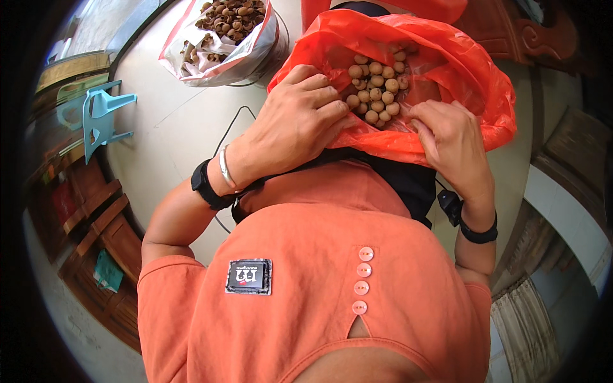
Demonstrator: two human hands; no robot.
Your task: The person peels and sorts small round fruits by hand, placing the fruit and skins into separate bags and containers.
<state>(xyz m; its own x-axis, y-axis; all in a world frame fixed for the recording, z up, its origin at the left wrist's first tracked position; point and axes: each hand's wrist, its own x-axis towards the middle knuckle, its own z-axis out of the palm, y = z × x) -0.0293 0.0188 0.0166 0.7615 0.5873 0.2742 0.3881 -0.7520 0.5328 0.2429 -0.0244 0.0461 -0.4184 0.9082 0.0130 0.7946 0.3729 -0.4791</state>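
A red plastic bag [479,62] lies wide open over my lap, its rim crumpled. Inside it, toward the middle, rests a pile of round brown longans [377,93]. My left hand [306,112] grips the near left side of the rim with its fingers curled just beside the fruit. On the near right side, my right hand [448,139] pinches the plastic between thumb and fingers. Part of the bag's interior is hidden by folds and by my hands.
Beyond the bag to the left stands a bin with a white plastic liner [225,72], holding brown fruit shells [234,21]. A light blue plastic stool [103,112] is at the left. Carved wooden furniture [507,33] stands at the upper right. A black cable [230,129] crosses the tiled floor.
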